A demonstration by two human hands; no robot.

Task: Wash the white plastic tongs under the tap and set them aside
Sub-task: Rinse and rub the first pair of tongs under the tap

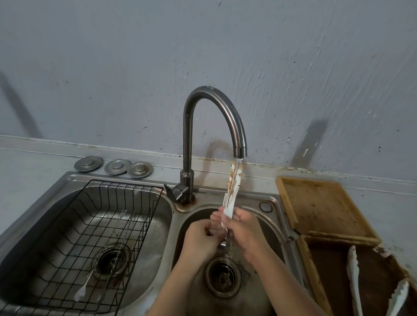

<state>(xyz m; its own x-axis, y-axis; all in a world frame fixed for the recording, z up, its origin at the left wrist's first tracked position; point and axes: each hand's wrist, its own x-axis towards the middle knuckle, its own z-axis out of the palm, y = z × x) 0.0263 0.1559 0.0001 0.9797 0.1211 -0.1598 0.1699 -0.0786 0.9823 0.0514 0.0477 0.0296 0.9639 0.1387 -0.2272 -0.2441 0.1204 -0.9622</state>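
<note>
Both hands grip the tongs (232,194) upright over the right basin: the left hand (202,238) closed low on them, the right hand (243,228) wrapped just above. Brown stains sit under the tap (239,145) stream; rubbing them with a thumb while turning the tongs should clear both faces.

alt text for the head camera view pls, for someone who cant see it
Both hands, left hand and right hand, hold stained white tongs upright under the running tap over the right sink basin. A black wire rack sits in the left basin; more white tongs lie on a wooden tray at right.
</note>
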